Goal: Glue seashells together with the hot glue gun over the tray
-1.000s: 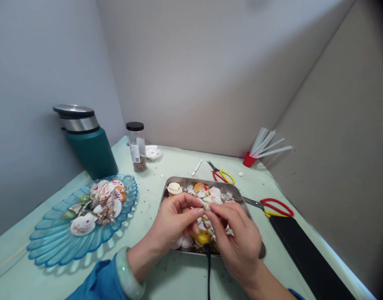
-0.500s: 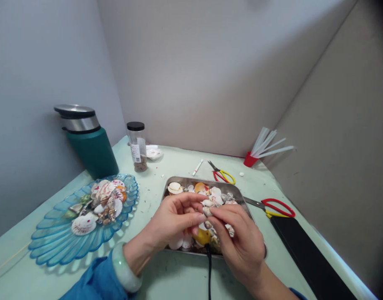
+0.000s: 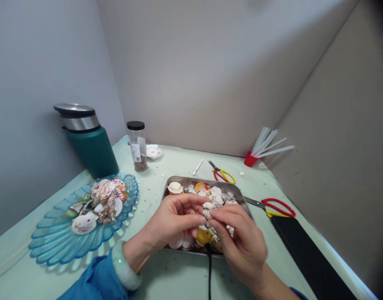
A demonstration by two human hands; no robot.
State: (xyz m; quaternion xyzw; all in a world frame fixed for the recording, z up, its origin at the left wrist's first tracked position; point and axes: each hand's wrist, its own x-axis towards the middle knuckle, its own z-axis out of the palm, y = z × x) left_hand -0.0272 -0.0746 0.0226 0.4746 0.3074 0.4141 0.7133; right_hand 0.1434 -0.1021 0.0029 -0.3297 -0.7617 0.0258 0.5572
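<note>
My left hand and my right hand meet over a metal tray filled with seashells. Both pinch a small pale shell between their fingertips, just above the pile. A yellow tool with a black cord lies in the tray under my hands. My left wrist wears a pale green bangle below a blue sleeve.
A blue glass dish holding sorted shells sits at left. Behind it stand a green flask and a clear jar. Two red-and-yellow scissors, a red cup of glue sticks and a black bar lie to the right.
Both hands have lifted slightly and shifted a little toward me, still pinching the small shell together. Nothing else has moved.
</note>
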